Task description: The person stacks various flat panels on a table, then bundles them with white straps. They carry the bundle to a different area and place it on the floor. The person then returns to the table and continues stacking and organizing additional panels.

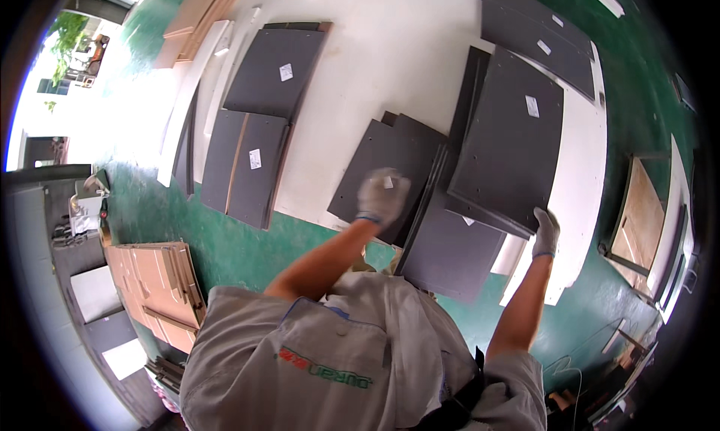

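My right hand (546,232), in a pale glove, grips the near right corner of a large dark grey panel (504,131) that carries a white label. This panel lies over other dark panels, and its near edge overhangs a dark panel (454,255) beneath. My left hand (381,200), also gloved, is blurred over a smaller stack of dark panels (405,142). A small white patch (388,182) shows at its fingers; whether it is held or lies on the panel I cannot tell. Narrow dark strips (429,195) stand between the two stacks.
On the white tabletop (360,63), two labelled dark panel stacks (274,71) lie to the left. More dark panels (536,37) lie at the far right. Brown boards (154,285) are piled on the green floor (232,258) at left. A framed board (637,213) stands at right.
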Demonstrator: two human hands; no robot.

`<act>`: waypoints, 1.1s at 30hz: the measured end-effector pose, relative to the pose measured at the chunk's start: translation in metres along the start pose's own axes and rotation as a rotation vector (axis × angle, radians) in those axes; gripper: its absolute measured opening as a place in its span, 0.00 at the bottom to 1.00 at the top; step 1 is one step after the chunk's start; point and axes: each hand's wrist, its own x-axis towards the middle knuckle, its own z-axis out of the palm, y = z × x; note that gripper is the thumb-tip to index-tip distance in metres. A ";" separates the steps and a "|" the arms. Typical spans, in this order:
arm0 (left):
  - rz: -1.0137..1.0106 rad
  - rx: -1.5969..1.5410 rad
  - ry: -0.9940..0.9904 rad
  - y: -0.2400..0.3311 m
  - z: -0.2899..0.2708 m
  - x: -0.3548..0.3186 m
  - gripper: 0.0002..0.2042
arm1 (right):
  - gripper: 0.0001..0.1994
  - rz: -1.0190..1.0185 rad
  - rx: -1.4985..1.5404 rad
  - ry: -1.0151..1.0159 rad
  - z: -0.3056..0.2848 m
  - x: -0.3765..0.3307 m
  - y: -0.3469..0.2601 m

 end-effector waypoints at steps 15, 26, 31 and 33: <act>-0.339 -0.061 -0.296 -0.193 -0.050 -0.048 0.21 | 0.53 -0.038 -0.790 -0.199 0.341 -0.223 0.059; -0.119 0.105 -0.435 -0.240 -0.102 0.002 0.17 | 0.65 0.246 -1.039 0.311 0.422 -0.240 0.046; -0.003 -0.098 -0.665 -0.260 -0.105 0.009 0.17 | 0.66 0.281 -1.065 0.263 0.433 -0.256 0.026; -0.386 -0.403 -0.720 -0.254 -0.087 0.005 0.16 | 0.66 0.181 -1.062 0.282 0.443 -0.260 0.039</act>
